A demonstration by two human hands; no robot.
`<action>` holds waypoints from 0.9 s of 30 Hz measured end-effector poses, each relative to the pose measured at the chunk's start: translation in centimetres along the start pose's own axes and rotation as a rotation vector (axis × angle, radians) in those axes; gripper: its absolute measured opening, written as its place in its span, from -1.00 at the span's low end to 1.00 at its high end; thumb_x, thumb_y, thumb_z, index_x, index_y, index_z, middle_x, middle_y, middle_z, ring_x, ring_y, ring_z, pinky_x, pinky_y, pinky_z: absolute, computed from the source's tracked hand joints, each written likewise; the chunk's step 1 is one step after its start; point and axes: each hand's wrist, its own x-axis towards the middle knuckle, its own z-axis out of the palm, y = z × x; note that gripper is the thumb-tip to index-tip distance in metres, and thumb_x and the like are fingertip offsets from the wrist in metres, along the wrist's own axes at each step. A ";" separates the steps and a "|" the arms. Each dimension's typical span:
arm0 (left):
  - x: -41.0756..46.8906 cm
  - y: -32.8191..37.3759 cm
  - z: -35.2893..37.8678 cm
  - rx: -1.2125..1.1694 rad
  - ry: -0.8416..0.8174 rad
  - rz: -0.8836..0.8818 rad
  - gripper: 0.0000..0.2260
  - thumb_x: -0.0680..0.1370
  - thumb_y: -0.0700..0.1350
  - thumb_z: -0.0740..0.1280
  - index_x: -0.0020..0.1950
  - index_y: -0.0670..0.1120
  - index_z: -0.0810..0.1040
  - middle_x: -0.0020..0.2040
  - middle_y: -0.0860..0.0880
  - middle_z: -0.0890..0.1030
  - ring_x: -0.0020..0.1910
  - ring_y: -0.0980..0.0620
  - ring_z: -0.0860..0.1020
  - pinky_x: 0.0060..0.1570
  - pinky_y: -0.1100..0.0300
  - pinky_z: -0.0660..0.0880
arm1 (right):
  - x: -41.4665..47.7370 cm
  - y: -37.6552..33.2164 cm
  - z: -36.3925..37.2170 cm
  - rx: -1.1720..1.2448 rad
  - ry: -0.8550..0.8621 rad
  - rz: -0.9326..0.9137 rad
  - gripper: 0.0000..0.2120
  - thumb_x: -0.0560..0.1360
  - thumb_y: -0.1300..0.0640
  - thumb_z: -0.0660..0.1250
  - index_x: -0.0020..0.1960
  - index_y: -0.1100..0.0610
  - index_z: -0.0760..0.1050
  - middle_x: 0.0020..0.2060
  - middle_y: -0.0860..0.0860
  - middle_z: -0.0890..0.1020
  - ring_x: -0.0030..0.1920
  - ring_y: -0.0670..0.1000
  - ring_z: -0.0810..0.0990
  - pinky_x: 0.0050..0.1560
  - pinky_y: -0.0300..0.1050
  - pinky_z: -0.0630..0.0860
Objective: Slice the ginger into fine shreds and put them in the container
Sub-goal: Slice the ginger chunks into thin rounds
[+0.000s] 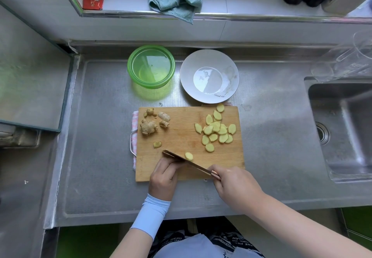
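Pale yellow ginger slices (216, 130) unshredded, round green plastic container (151, 66) empty: right hand (235, 185) grips copper-handled knife (187, 162), left hand (164, 177) curls over something hidden.

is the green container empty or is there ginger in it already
Empty: the container shows only its bare green bottom. The slices lie on the board.

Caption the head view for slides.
Right hand holds a knife to a ginger piece on the board, left hand curled beside the blade; green container behind.

Head cam, steep down, close over board (181, 121)
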 end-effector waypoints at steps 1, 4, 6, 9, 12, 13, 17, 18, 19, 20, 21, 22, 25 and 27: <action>0.0 0.1 0.0 -0.003 0.006 0.006 -0.79 0.45 -0.47 0.39 -0.05 -0.23 0.71 -0.07 -0.09 0.63 -0.06 -0.03 0.58 0.11 0.33 0.45 | 0.0 0.1 -0.1 0.007 0.002 0.000 -0.76 0.62 0.04 0.13 0.24 -0.13 0.44 -0.19 -0.04 0.65 -0.18 0.10 0.58 -0.24 -0.02 0.49; 0.0 0.3 0.0 -0.014 0.001 0.027 -0.86 0.50 -0.41 0.38 -0.06 -0.25 0.70 -0.07 -0.12 0.64 -0.05 -0.04 0.57 0.12 0.31 0.44 | 0.1 0.4 -0.5 0.046 0.015 0.007 -0.77 0.63 0.01 0.15 0.23 -0.14 0.46 -0.21 -0.04 0.65 -0.18 0.10 0.58 -0.21 -0.01 0.51; -0.1 0.1 0.0 -0.008 -0.010 0.022 -0.88 0.50 -0.40 0.39 -0.06 -0.25 0.70 -0.09 -0.12 0.63 -0.09 -0.07 0.56 0.04 0.27 0.46 | 0.2 0.6 -0.6 0.073 0.023 0.006 -0.79 0.63 -0.01 0.15 0.21 -0.13 0.49 -0.24 -0.05 0.64 -0.18 0.09 0.58 -0.17 0.02 0.53; -0.5 -0.3 0.1 -0.013 -0.008 0.018 -0.86 0.49 -0.42 0.39 -0.06 -0.24 0.68 -0.11 -0.13 0.61 -0.13 -0.10 0.57 -0.01 0.21 0.48 | -0.1 0.6 -0.6 0.095 0.051 -0.010 -0.79 0.63 -0.01 0.15 0.19 -0.15 0.50 -0.29 -0.07 0.60 -0.22 0.06 0.56 -0.17 0.02 0.53; -0.6 -0.5 0.3 -0.017 0.007 0.021 -0.84 0.49 -0.44 0.37 -0.05 -0.23 0.67 -0.10 -0.15 0.60 -0.11 -0.11 0.57 0.01 0.21 0.49 | -0.8 0.5 -0.6 0.103 0.105 -0.028 -0.77 0.63 -0.03 0.15 0.23 -0.19 0.49 -0.27 -0.09 0.62 -0.20 0.05 0.58 -0.19 0.00 0.51; -0.7 -0.6 0.3 -0.014 0.011 0.020 -0.83 0.48 -0.45 0.37 -0.04 -0.23 0.67 -0.10 -0.15 0.61 -0.10 -0.11 0.57 0.04 0.24 0.48 | -1.1 0.4 -0.5 0.096 0.119 -0.036 -0.76 0.63 -0.03 0.15 0.25 -0.20 0.48 -0.24 -0.08 0.64 -0.19 0.04 0.59 -0.19 -0.02 0.51; -0.8 -0.7 0.4 -0.030 0.018 0.012 -0.72 0.42 -0.48 0.41 0.03 -0.18 0.64 -0.09 -0.17 0.61 -0.05 -0.08 0.56 0.14 0.31 0.42 | -2.4 0.2 -0.2 0.079 0.174 -0.079 -0.73 0.62 -0.01 0.21 0.29 -0.18 0.50 -0.22 -0.07 0.68 -0.20 0.07 0.62 -0.21 0.00 0.52; -0.7 -0.6 0.4 -0.037 0.020 0.013 -0.68 0.42 -0.48 0.41 0.06 -0.15 0.61 -0.09 -0.18 0.61 -0.05 -0.08 0.55 0.13 0.30 0.42 | -2.6 0.2 -0.1 0.081 0.176 -0.078 -0.73 0.62 0.00 0.21 0.28 -0.18 0.50 -0.23 -0.08 0.68 -0.21 0.07 0.62 -0.23 0.01 0.52; -0.7 -0.5 0.4 -0.041 0.022 0.015 -0.66 0.42 -0.48 0.41 0.08 -0.13 0.58 -0.09 -0.18 0.62 -0.05 -0.08 0.55 0.11 0.29 0.44 | -2.8 0.2 -0.1 0.078 0.185 -0.079 -0.74 0.61 0.01 0.22 0.27 -0.17 0.50 -0.26 -0.08 0.67 -0.24 0.07 0.61 -0.25 0.01 0.51; -0.7 -0.4 0.3 -0.044 0.026 0.017 -0.64 0.42 -0.48 0.41 0.09 -0.12 0.57 -0.10 -0.18 0.62 -0.07 -0.09 0.55 0.07 0.27 0.46 | -2.9 0.2 0.0 0.067 0.202 -0.086 -0.75 0.60 0.02 0.23 0.25 -0.17 0.51 -0.29 -0.09 0.66 -0.27 0.07 0.61 -0.29 0.00 0.51; -0.6 -0.3 0.3 -0.046 0.030 0.019 -0.64 0.43 -0.48 0.41 0.10 -0.11 0.57 -0.11 -0.18 0.62 -0.08 -0.09 0.55 0.03 0.24 0.47 | -3.0 0.3 0.1 0.049 0.218 -0.091 -0.75 0.58 0.03 0.25 0.22 -0.17 0.52 -0.32 -0.10 0.65 -0.30 0.07 0.60 -0.33 -0.02 0.49; -0.6 -0.3 0.3 -0.048 0.034 0.022 -0.64 0.43 -0.48 0.40 0.10 -0.11 0.57 -0.11 -0.18 0.62 -0.10 -0.10 0.55 0.00 0.21 0.48 | -3.1 0.5 0.2 0.033 0.232 -0.094 -0.75 0.56 0.04 0.26 0.20 -0.17 0.52 -0.34 -0.11 0.64 -0.33 0.07 0.59 -0.36 -0.03 0.48; -0.6 -0.2 0.3 -0.051 0.042 0.035 -0.67 0.45 -0.48 0.40 0.09 -0.13 0.57 -0.10 -0.17 0.62 -0.12 -0.12 0.55 -0.06 0.15 0.50 | -3.3 0.9 0.5 0.019 0.229 -0.086 -0.75 0.55 0.03 0.25 0.20 -0.18 0.51 -0.33 -0.14 0.64 -0.33 0.05 0.58 -0.37 -0.05 0.45; -0.7 -0.3 0.3 -0.045 0.036 0.035 -0.66 0.44 -0.50 0.41 0.08 -0.14 0.58 -0.11 -0.16 0.61 -0.13 -0.12 0.55 -0.07 0.14 0.50 | -3.4 1.0 0.5 0.023 0.229 -0.083 -0.74 0.54 0.02 0.23 0.19 -0.18 0.51 -0.33 -0.16 0.63 -0.34 0.03 0.57 -0.38 -0.06 0.45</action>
